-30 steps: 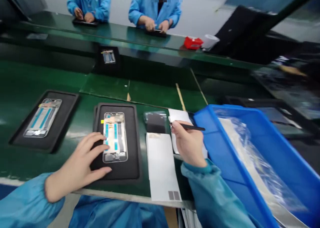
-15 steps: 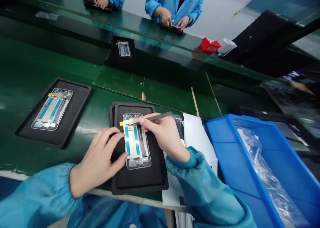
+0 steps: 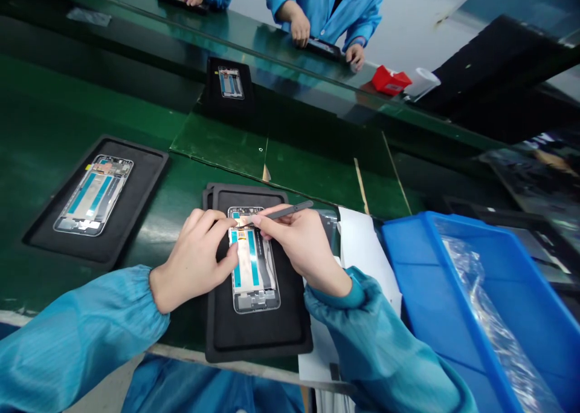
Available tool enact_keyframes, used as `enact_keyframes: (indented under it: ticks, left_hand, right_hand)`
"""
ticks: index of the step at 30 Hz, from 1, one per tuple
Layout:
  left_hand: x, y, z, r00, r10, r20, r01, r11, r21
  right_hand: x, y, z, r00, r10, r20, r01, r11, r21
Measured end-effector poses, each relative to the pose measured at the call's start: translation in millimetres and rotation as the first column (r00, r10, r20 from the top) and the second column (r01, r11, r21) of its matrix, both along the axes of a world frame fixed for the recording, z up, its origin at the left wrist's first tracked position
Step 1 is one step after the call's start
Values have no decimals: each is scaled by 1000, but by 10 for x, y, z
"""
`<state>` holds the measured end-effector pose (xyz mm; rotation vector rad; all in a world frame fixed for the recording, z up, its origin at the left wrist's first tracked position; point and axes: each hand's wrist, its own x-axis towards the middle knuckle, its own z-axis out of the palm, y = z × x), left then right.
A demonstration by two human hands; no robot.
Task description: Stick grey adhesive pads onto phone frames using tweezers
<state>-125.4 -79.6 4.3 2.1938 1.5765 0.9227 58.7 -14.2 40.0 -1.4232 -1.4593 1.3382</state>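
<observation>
An opened phone [image 3: 247, 268] with two blue strips lies face down in a black foam tray [image 3: 256, 338] in front of me. My right hand [image 3: 301, 237] pinches grey tweezers [image 3: 296, 208], whose tips reach the upper part of the phone. At the phone's left side is my left hand [image 3: 199, 259]. Its index fingertip rests near the tweezer tips, while the thumb touches the left edge lower down; its fingers are apart and hold nothing. What lies right under the index fingertip is hidden.
Another opened phone [image 3: 96, 195] lies in a black tray [image 3: 149, 159] on the left. A blue bin [image 3: 426, 268] with clear plastic bags [image 3: 480, 298] stands at the right, beside white paper [image 3: 362, 243]. Across the bench, two co-workers' hands [image 3: 299, 29] handle dark trays.
My left hand has moved up along the phone, bringing its index finger close to the tweezer tips. My right hand stays nearly in place. One co-worker's hand has moved off the tray.
</observation>
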Motion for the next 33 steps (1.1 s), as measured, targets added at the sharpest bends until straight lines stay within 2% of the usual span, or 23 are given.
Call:
enact_keyframes:
  ticks: [22, 27, 33]
  left_hand:
    - [0, -6, -1, 998, 0, -57, 0, 1000, 4]
    - [-7, -16, 62, 972, 3, -237, 10, 998, 54]
    - [7, -66, 179, 866, -20, -499, 117, 980, 164]
  right_hand:
    - [19, -9, -41, 999, 24, 23, -24, 999, 31]
    - [41, 10, -72, 999, 44, 11, -44, 998, 47]
    - [53, -48, -46, 999, 41, 33, -44, 992, 119]
